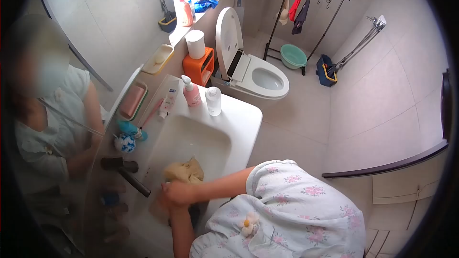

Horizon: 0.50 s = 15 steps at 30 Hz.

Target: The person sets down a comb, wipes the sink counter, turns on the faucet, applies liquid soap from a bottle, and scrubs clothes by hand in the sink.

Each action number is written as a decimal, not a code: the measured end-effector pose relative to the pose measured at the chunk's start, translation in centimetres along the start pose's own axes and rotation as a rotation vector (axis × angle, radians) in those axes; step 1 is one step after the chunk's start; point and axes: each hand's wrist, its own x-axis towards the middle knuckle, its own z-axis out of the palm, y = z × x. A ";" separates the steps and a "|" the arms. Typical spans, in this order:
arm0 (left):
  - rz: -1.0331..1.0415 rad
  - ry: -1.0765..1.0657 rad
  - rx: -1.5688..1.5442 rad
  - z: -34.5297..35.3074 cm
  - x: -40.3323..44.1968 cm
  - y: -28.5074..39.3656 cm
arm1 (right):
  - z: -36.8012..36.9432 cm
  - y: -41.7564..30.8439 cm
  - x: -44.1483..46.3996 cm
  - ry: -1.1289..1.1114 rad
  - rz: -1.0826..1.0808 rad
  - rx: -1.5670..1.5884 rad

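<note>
A wet-looking tan cloth (pixel 187 171) is bunched up in the white sink basin (pixel 210 136). My right hand (pixel 178 195) is closed on its near end, knuckles up. Tucked against it on the faucet side is my left hand (pixel 160 206), smeared by motion, so its fingers cannot be made out. Both hands sit low over the basin, just beside the dark faucet (pixel 135 181). Something dark (pixel 193 214) shows in the basin behind my forearms, mostly hidden.
A pink pump bottle (pixel 192 93) and a clear bottle (pixel 213 101) stand on the counter's far corner. Along the mirror lie a toothpaste tube (pixel 167 105), a pink soap dish (pixel 133 100) and a blue-white scrubber ball (pixel 125 143). Beyond are a toilet (pixel 265 79) and a green basin (pixel 293 56).
</note>
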 end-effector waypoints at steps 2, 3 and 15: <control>0.016 0.047 0.033 0.9 -0.8 -0.3 | -2.3 1.7 1.7 0.050 -0.071 0.157; 0.037 0.095 0.071 2.9 -1.9 -0.5 | -1.4 1.5 1.0 0.036 -0.139 0.096; -0.032 0.032 -0.049 3.9 -4.1 0.9 | 5.9 -1.0 -1.9 0.000 -0.084 -0.101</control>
